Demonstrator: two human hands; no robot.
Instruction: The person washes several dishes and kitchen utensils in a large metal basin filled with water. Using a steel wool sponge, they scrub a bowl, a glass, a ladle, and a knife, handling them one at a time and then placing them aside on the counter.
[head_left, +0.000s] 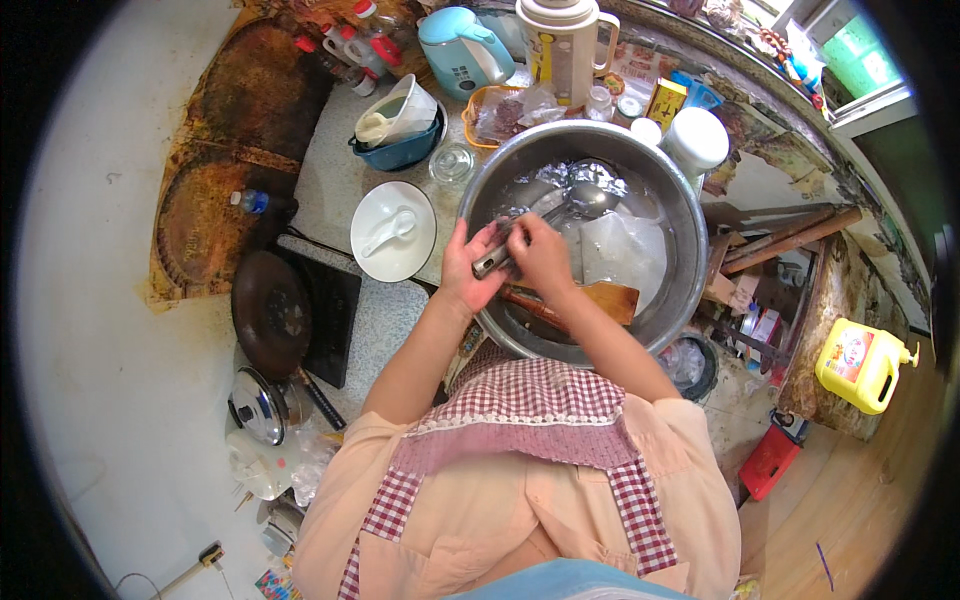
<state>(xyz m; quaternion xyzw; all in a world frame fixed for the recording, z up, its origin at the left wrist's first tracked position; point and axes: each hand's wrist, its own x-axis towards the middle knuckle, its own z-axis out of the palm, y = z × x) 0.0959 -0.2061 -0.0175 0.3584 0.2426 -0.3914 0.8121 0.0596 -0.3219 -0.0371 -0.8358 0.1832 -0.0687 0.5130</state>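
A metal ladle (591, 199) slants over a large metal basin (694, 247) of water, its round bowl towards the far side. My left hand (466, 266) is palm up at the basin's near left, with the end of the ladle's handle across it. The fingers of my right hand (544, 255) are curled on the handle just beside it. Something dark and blurred shows between the hands; I cannot tell what it is. Beneath my right forearm lies a wooden spatula (611, 300). A whitish, translucent sheet-like thing (626, 259) sits in the water.
Left of the basin stand a white bowl (367, 202) with a spoon, a glass jar (451, 163) and stacked plastic containers (401, 154). Behind are a blue kettle (457, 52), a thermos jug (559, 60) and an orange basket (474, 112). A wok (270, 315) leans at left; a yellow jug (855, 364) stands right.
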